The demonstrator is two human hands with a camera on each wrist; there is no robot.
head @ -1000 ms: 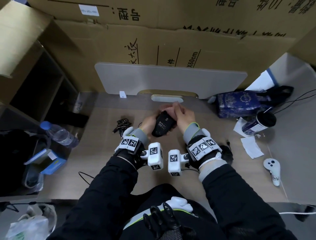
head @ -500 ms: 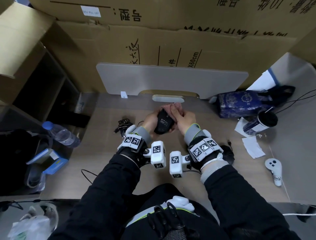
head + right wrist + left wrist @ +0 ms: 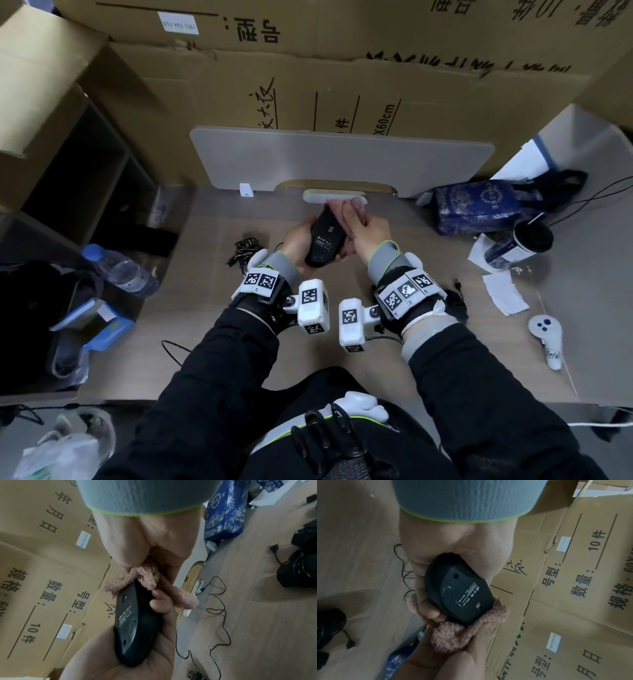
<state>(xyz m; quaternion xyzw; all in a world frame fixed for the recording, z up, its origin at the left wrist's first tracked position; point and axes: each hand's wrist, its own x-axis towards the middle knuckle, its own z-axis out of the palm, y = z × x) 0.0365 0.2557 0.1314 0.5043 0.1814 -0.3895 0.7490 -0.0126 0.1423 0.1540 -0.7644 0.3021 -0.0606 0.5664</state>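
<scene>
A black computer mouse (image 3: 324, 240) is held upside down above the desk, its labelled underside facing up. My left hand (image 3: 297, 240) grips it from below, thumb on one edge; the same mouse (image 3: 460, 597) shows in the left wrist view. My right hand (image 3: 368, 231) holds a pink fluffy cloth (image 3: 342, 214) against the far end of the mouse. That cloth (image 3: 453, 635) wraps the mouse's tip, and in the right wrist view the cloth (image 3: 150, 580) is bunched between palm and fingers over the mouse (image 3: 135, 626).
A grey board (image 3: 342, 161) leans on cardboard boxes (image 3: 308, 68) at the back. A blue patterned bag (image 3: 479, 209), a cup (image 3: 520, 246), paper slips and a white controller (image 3: 548, 339) lie right. Black cables (image 3: 245, 250) and a water bottle (image 3: 120, 270) lie left.
Both hands with the mouse have shifted slightly away from me. The right hand with the cloth has slid toward the mouse's far end.
</scene>
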